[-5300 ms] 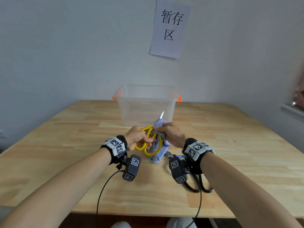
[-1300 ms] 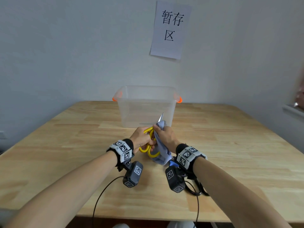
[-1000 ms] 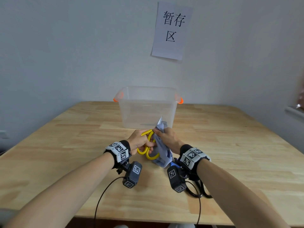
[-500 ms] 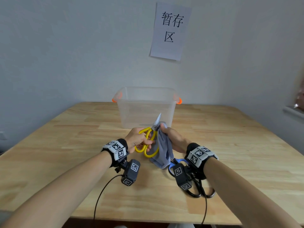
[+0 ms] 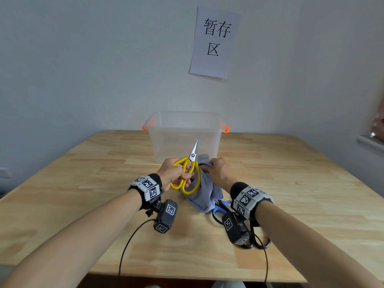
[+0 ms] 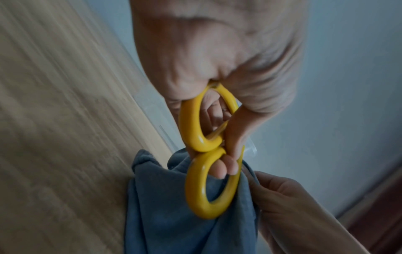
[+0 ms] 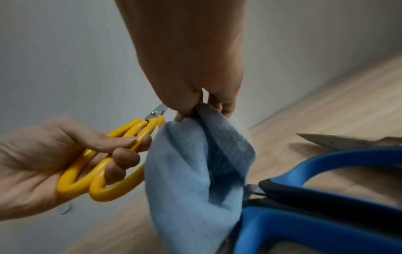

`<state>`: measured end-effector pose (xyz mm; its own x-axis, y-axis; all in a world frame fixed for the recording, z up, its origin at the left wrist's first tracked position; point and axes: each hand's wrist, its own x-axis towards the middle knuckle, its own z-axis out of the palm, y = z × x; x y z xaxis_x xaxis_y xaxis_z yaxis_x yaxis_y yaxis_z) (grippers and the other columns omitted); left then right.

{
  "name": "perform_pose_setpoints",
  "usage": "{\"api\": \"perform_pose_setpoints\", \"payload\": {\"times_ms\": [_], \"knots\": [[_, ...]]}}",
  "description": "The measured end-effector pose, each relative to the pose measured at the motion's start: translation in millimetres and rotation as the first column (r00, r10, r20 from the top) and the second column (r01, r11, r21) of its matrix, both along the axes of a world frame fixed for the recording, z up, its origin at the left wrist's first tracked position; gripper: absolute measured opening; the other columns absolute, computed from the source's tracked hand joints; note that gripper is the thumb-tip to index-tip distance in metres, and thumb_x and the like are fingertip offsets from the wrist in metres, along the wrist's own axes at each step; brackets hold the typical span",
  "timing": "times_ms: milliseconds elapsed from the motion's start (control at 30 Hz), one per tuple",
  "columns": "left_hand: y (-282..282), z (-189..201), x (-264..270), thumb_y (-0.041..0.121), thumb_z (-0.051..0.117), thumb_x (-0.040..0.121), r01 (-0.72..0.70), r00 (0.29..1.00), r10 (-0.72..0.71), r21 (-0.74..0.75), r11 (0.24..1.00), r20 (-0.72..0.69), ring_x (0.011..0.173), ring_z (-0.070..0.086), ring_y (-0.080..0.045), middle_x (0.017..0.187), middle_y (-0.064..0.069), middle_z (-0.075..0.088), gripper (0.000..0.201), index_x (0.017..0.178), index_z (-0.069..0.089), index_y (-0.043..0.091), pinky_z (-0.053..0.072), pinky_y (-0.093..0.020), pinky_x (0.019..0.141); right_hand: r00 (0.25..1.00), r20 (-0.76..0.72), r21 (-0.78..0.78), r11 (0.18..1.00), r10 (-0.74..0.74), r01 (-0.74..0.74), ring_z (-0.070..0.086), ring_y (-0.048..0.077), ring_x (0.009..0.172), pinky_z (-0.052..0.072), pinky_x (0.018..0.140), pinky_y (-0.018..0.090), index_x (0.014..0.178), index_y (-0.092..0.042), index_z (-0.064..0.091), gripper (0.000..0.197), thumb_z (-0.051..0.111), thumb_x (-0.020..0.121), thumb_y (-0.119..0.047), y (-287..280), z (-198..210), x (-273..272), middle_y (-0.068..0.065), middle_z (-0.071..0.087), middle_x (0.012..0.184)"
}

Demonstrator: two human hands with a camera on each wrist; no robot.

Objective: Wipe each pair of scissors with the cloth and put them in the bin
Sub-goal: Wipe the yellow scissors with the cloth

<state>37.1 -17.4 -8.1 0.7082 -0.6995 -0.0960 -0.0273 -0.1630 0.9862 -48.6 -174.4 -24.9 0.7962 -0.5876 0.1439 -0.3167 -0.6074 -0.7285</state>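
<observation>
The left hand (image 5: 173, 173) grips the yellow scissors (image 5: 188, 173) by the loops, blades up before the clear bin (image 5: 184, 138); the right hand (image 5: 218, 170) pinches the blue cloth (image 5: 204, 193) beside them; blue scissors (image 5: 220, 208) lie on the table (image 5: 83, 183); the wall sign (image 5: 215, 41) reads 暂存区.

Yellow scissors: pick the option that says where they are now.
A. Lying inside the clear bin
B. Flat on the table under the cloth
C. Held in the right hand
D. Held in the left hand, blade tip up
D: the left hand grips the yellow scissors by the handles, blade pointing up in front of the bin, while the right hand holds the cloth.
</observation>
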Motion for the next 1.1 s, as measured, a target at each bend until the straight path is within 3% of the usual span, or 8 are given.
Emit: {"api": "perform_pose_setpoints", "payload": {"times_ms": [67, 167, 267, 400, 600, 833, 1000, 1100], "knots": [[-0.5, 1.2, -1.4, -0.02, 0.062, 0.082, -0.008, 1.0, 0.008, 0.004, 1.0, 0.005, 0.055, 0.064, -0.028, 0.082, -0.023, 0.065, 0.022, 0.091, 0.061, 0.001, 0.056, -0.033, 0.05, 1.0, -0.022, 0.05, 0.999, 0.022, -0.021, 0.049, 0.023, 0.078, 0.032, 0.051, 0.015, 0.076, -0.006, 0.062, 0.03, 0.06, 0.098, -0.026, 0.3, 2.3, -1.1, 0.015, 0.057, 0.093], [-1.3, 2.0, -2.7, -0.019, 0.063, 0.083, -0.013, 1.0, 0.013, 0.005, 1.0, 0.009, 0.055, 0.064, -0.027, 0.079, -0.021, 0.062, 0.023, 0.091, 0.063, 0.002, 0.057, -0.034, 0.05, 0.999, -0.017, 0.075, 0.997, 0.038, -0.037, 0.047, 0.02, 0.071, 0.035, 0.056, 0.023, 0.078, -0.003, 0.064, 0.034, 0.055, 0.101, -0.027, 4.8, 11.1, -6.6, 0.01, 0.056, 0.077], [-0.7, 2.7, -4.1, -0.019, 0.063, 0.082, -0.012, 1.0, 0.012, 0.004, 1.0, 0.011, 0.055, 0.063, -0.028, 0.078, -0.019, 0.062, 0.023, 0.089, 0.064, 0.002, 0.057, -0.034, 0.051, 0.998, 0.059, 0.151, 0.988, -0.019, 0.01, 0.044, 0.01, 0.057, 0.032, 0.045, 0.013, 0.062, -0.011, 0.057, 0.039, 0.058, 0.1, -0.023, 3.5, 15.7, -10.8, -0.001, 0.051, 0.061], [0.3, 4.5, -5.8, -0.021, 0.064, 0.081, -0.017, 1.0, 0.017, -0.005, 1.0, 0.012, 0.054, 0.062, -0.028, 0.073, -0.016, 0.063, 0.023, 0.087, 0.063, 0.002, 0.058, -0.036, 0.052, 0.976, 0.159, 0.309, 0.946, -0.151, 0.096, 0.055, 0.013, 0.064, 0.042, 0.053, 0.02, 0.064, -0.016, 0.061, 0.034, 0.065, 0.096, -0.025, 2.5, 21.6, -11.8, -0.002, 0.059, 0.065], [-2.1, 3.9, -9.0, -0.023, 0.064, 0.079, 0.009, 0.999, -0.009, 0.005, 1.0, 0.051, 0.055, 0.062, -0.028, 0.068, -0.014, 0.062, 0.025, 0.078, 0.06, 0.002, 0.059, -0.037, 0.054, 0.943, 0.297, 0.629, 0.774, -0.151, -0.074, 0.06, 0.017, 0.058, 0.049, 0.05, 0.021, 0.068, -0.007, 0.066, 0.03, 0.066, 0.096, -0.017, 18.4, 24.1, -7.4, 0.006, 0.062, 0.058], [0.8, 1.7, -6.2, -0.023, 0.063, 0.078, -0.011, 0.997, 0.01, 0.006, 1.0, 0.074, 0.053, 0.061, -0.028, 0.07, -0.016, 0.061, 0.024, 0.078, 0.06, 0.0, 0.056, -0.035, 0.052, 0.957, 0.289, 0.513, 0.838, 0.034, -0.185, 0.058, 0.011, 0.068, 0.047, 0.053, 0.013, 0.096, -0.003, 0.07, 0.016, 0.059, 0.099, -0.014, 20.2, 18.9, -7.3, 0.006, 0.063, 0.075], [1.5, 0.7, -9.0, -0.023, 0.063, 0.079, 0.024, 0.997, -0.025, 0.01, 1.0, 0.077, 0.054, 0.06, -0.029, 0.066, -0.013, 0.059, 0.026, 0.077, 0.06, 0.002, 0.055, -0.035, 0.051, 0.942, 0.333, 0.407, 0.893, 0.048, -0.19, 0.05, 0.013, 0.068, 0.046, 0.058, 0.012, 0.094, -0.003, 0.068, 0.004, 0.069, 0.09, -0.004, 15.7, 11.2, 0.9, 0.004, 0.051, 0.071], [0.8, 0.7, -9.0, -0.023, 0.062, 0.08, 0.037, 0.996, -0.038, 0.011, 0.999, 0.076, 0.054, 0.061, -0.029, 0.067, -0.013, 0.059, 0.025, 0.081, 0.061, 0.002, 0.055, -0.034, 0.051, 0.954, 0.3, 0.392, 0.915, -0.025, -0.099, 0.059, 0.014, 0.077, 0.056, 0.071, 0.025, 0.101, -0.01, 0.056, 0.027, 0.076, 0.087, -0.024, 17.9, 3.4, 7.8, 0.001, 0.057, 0.082]]}}
